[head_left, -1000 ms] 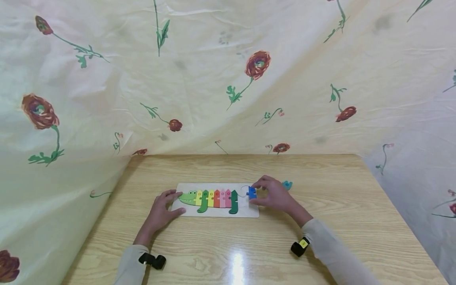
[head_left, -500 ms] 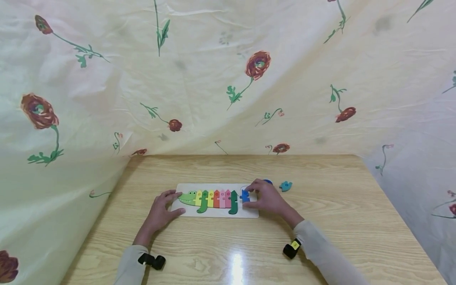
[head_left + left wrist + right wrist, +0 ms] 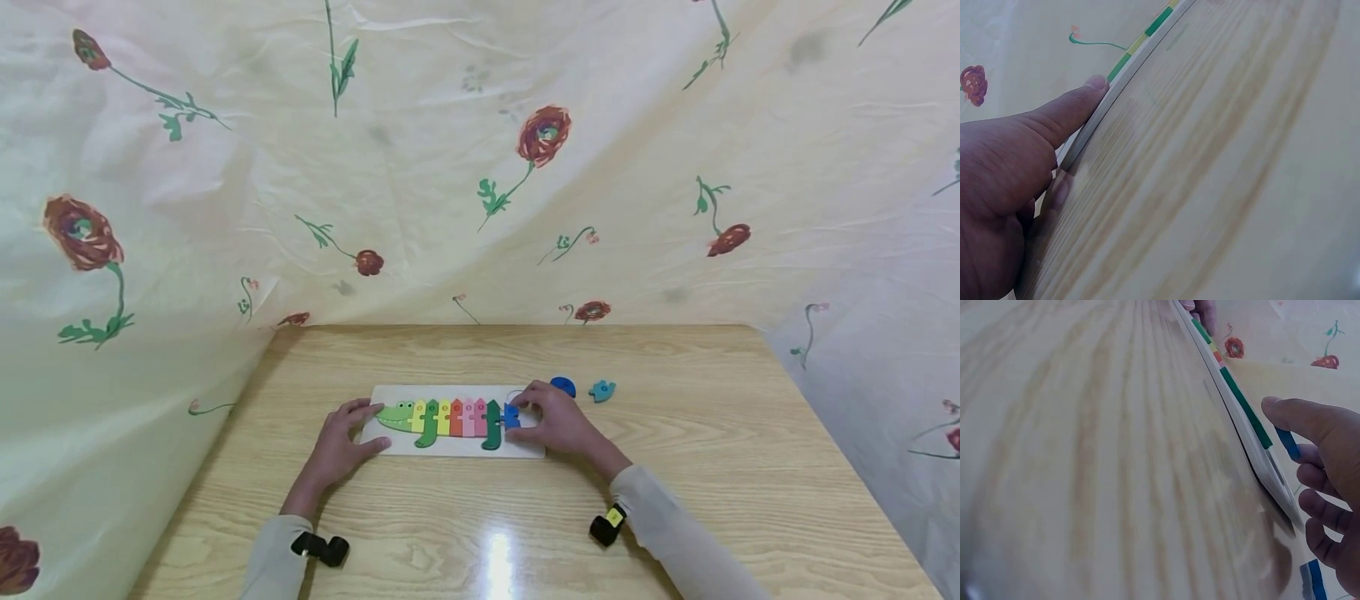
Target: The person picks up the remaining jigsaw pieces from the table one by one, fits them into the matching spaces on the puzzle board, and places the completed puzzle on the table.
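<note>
A white puzzle board lies on the wooden table, bearing a crocodile of coloured pieces with a light green head. My left hand holds the board's left end, fingertips by the crocodile's snout and thumb over the lower part. In the left wrist view the thumb reaches along the board's edge. My right hand pinches a blue puzzle piece between thumb and fingers, right beside the dark green leg piece. In the right wrist view this blue piece stands tilted above the board.
A dark blue rounded piece and a teal piece lie on the table behind my right hand. Flowered cloth hangs round the back and sides of the table.
My right hand has moved left with the blue piece, up to the dark green leg piece. The dark blue rounded piece has come into view behind it. My left hand stays put.
</note>
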Demonstrator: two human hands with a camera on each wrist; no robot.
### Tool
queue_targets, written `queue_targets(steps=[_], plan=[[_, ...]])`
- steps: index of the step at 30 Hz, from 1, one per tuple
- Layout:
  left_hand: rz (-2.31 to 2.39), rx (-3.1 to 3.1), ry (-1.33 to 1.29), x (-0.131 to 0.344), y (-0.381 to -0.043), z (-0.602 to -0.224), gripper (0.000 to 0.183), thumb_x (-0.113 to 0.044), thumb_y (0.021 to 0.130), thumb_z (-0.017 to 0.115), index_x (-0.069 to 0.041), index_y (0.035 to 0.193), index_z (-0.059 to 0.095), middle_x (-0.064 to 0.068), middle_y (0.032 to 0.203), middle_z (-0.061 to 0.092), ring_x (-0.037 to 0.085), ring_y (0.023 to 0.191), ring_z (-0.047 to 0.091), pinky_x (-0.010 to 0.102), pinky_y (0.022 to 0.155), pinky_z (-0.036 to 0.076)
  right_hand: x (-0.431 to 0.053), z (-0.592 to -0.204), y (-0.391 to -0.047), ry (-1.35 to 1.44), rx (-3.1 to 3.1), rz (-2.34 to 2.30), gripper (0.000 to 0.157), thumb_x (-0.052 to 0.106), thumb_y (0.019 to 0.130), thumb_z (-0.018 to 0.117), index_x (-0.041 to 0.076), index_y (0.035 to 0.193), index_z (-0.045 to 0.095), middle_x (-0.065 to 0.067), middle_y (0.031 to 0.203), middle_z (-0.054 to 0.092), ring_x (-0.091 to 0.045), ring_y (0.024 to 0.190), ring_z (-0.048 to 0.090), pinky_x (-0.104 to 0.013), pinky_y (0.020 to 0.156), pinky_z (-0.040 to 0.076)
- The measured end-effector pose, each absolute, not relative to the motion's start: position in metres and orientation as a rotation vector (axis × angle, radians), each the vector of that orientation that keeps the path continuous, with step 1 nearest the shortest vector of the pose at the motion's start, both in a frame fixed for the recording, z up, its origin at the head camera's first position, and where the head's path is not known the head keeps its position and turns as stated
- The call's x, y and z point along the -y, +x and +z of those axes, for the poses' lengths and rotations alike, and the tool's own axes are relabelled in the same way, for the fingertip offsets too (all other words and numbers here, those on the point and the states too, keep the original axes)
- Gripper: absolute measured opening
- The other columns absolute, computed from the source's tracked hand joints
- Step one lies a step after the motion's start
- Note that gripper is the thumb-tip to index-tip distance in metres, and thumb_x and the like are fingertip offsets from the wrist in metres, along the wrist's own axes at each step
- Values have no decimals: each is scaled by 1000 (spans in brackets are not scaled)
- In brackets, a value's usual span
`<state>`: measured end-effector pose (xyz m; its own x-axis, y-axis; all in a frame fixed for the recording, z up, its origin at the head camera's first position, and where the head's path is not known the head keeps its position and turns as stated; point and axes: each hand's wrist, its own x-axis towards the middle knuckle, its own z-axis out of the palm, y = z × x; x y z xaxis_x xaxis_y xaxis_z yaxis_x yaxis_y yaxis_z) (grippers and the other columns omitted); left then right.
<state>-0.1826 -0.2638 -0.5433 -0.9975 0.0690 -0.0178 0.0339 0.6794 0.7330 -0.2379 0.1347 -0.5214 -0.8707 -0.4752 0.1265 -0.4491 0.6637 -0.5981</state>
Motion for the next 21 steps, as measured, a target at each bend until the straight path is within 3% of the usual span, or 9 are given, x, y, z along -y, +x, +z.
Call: queue_targets(steps=[21], plan=[[1264, -2807, 74, 263, -182, -542, 71, -39, 84, 84, -16, 146, 57, 16, 159, 39, 42, 144, 31, 64, 117, 27, -130, -521, -237, -819, -2802, -976, 45, 44, 79, 88, 14, 111, 77, 7, 101, 66, -10, 91, 56, -31, 83, 51]])
